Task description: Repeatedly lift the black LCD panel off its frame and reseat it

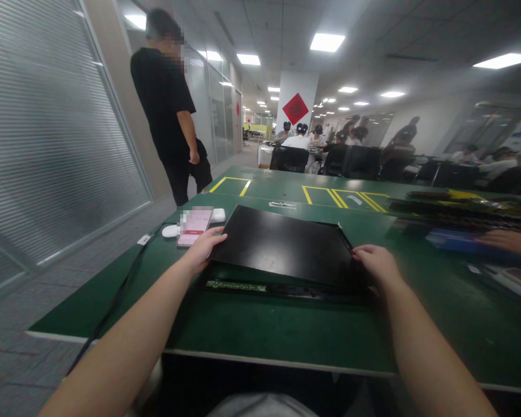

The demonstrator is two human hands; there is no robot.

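Note:
A flat black panel (282, 240) with a smooth sheen lies between my hands, tilted, its near edge above a dark tray-like frame (321, 292). Along the front of that frame runs a narrow strip of green circuit board (237, 285). My left hand (204, 249) pinches the panel's left edge, thumb on top. At the right side my right hand (377, 263) has its fingers closed on the panel's edge; its fingertips are partly hidden. The frame's raised corner shows behind the panel at the far right. Most of the frame's inside is covered.
Left of the panel lie a phone (194, 227), white rounded items (171, 231) and a black cable (130, 272). On the right, another person's hand (510, 240) is near a blue object (454, 240) and dark strips (443, 202). Yellow tape (323, 188) marks the green table (278, 333). A person (165, 98) stands beyond.

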